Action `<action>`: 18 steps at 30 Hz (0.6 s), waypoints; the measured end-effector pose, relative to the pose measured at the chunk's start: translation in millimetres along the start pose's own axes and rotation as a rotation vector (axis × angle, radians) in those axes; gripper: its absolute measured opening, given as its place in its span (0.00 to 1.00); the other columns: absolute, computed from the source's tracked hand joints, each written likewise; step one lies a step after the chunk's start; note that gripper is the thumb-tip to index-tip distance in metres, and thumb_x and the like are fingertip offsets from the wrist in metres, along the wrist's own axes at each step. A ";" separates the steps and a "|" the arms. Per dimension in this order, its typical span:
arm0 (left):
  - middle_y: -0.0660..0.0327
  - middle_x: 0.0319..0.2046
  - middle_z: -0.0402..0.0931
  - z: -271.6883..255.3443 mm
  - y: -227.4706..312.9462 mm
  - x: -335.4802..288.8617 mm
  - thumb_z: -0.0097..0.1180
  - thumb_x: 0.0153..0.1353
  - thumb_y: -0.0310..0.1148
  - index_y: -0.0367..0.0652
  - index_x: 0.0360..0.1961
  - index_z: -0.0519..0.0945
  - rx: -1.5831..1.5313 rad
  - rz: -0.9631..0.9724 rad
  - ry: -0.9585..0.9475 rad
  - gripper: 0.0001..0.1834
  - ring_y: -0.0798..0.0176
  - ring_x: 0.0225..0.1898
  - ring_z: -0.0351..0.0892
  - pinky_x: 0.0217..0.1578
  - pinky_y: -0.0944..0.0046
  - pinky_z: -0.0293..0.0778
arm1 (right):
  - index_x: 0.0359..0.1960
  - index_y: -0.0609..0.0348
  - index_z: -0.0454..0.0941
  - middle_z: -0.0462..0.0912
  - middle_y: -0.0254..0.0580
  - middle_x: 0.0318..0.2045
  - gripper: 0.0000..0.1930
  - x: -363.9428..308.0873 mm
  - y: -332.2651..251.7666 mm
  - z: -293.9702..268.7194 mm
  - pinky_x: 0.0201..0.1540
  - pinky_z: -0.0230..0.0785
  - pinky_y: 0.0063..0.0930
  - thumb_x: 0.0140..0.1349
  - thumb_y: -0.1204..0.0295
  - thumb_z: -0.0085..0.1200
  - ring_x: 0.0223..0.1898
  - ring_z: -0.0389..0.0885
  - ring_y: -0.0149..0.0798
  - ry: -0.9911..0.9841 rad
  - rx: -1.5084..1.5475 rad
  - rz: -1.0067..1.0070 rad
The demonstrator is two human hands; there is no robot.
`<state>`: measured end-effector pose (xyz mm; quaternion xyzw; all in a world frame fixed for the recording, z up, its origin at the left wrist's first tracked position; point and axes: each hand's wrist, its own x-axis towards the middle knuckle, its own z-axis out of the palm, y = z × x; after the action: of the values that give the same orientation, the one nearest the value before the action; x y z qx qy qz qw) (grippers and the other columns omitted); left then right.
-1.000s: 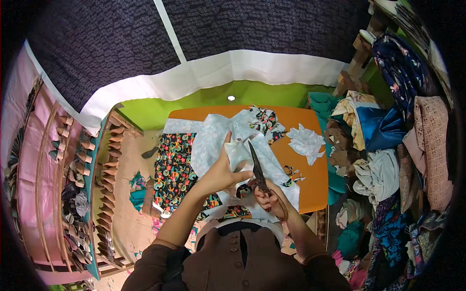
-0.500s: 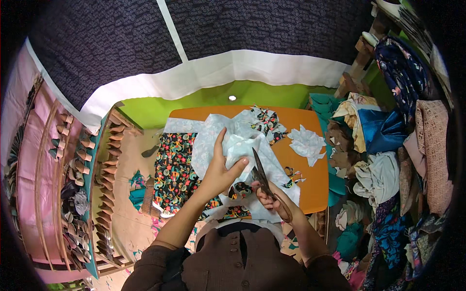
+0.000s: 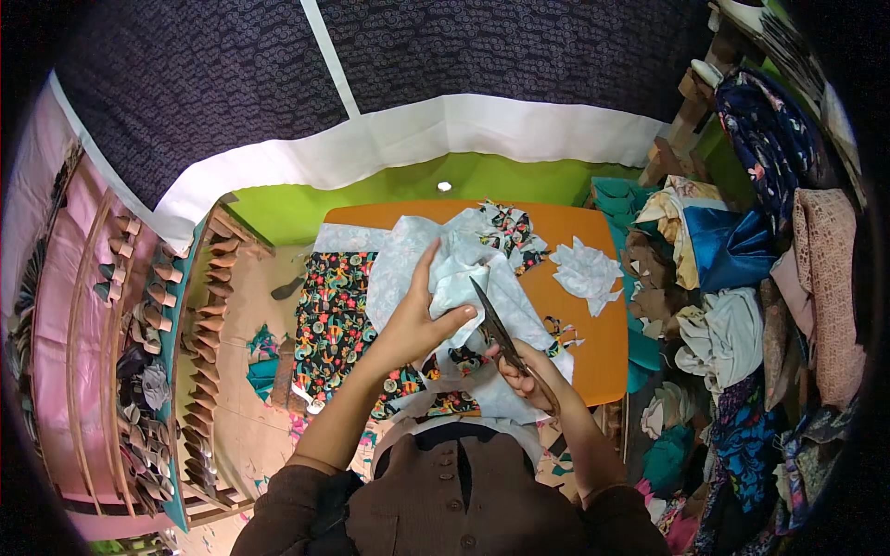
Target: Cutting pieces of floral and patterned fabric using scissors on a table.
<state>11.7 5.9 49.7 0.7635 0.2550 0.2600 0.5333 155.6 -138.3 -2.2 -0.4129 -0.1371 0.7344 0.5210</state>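
My left hand (image 3: 419, 320) grips a folded piece of pale blue fabric (image 3: 455, 289), thumb across its front and index finger pointing away. In my right hand (image 3: 525, 375) is a pair of dark metal scissors (image 3: 499, 332), its blades slanting up and left beside the held fabric. The blades look close together. Beneath both hands lies more pale fabric, along with a black cloth (image 3: 336, 306) printed in bright colours. Part of the scissors' handle is hidden by my fingers.
The cloth lies on an orange table (image 3: 598, 357). Pale scraps (image 3: 586, 276) and patterned scraps (image 3: 513, 232) sit on it. At left stands a rack of wooden shoe lasts (image 3: 215, 306). Fabric heaps (image 3: 723, 338) crowd the right side. A dark patterned curtain (image 3: 501, 56) hangs beyond.
The scissors have tilted, their tips shifting slightly left and away along the held fabric. My left hand has moved a little and still holds the fabric.
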 end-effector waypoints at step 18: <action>0.64 0.42 0.66 60.1 -63.7 -37.6 0.42 0.60 0.43 0.44 0.46 0.66 -0.897 -0.484 0.049 0.18 0.70 0.39 0.65 0.40 0.66 0.65 | 0.48 0.59 0.60 0.57 0.27 0.24 0.35 -2.7 25.2 7.6 0.16 0.45 0.08 0.51 0.40 0.39 0.18 0.51 0.18 -0.076 -0.289 -0.213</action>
<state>17.1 -41.0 -33.1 0.3722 0.3001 0.2307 0.8475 133.8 -149.6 -12.1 -0.4384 -0.3037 0.6628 0.5256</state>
